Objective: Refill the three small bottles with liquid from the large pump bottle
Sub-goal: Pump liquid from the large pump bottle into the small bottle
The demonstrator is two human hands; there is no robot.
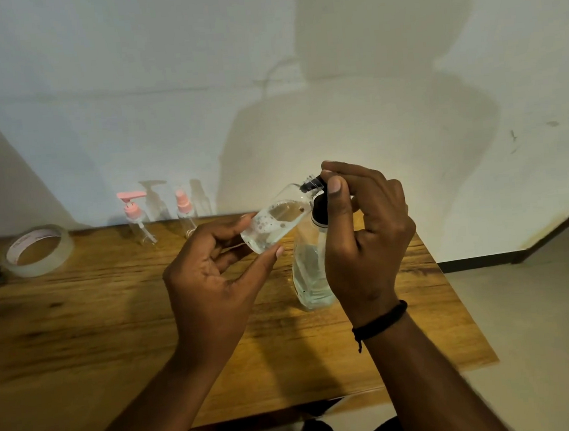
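The left hand (209, 280) holds a small bottle (276, 221) tilted, fingers curled loosely round its base, neck pointing up and right against the black nozzle. The bottle is partly filled, with bubbles in it. The right hand (363, 229) rests over the pump (317, 197) of the big bottle (311, 278), fingers bent on the head and thumb alongside; the big bottle stands on the worktop (79, 322) just right of centre.

The left grip looks light, so a hard pump stroke may knock the neck off the nozzle and send liquid onto the worktop. The tilt adds risk: filled much further, liquid could run out of the open neck. Pressing off-centre might also tip the big bottle. Two pink-capped bottles (135, 214) wait at the far edge, left, beside a tape roll (40, 250).
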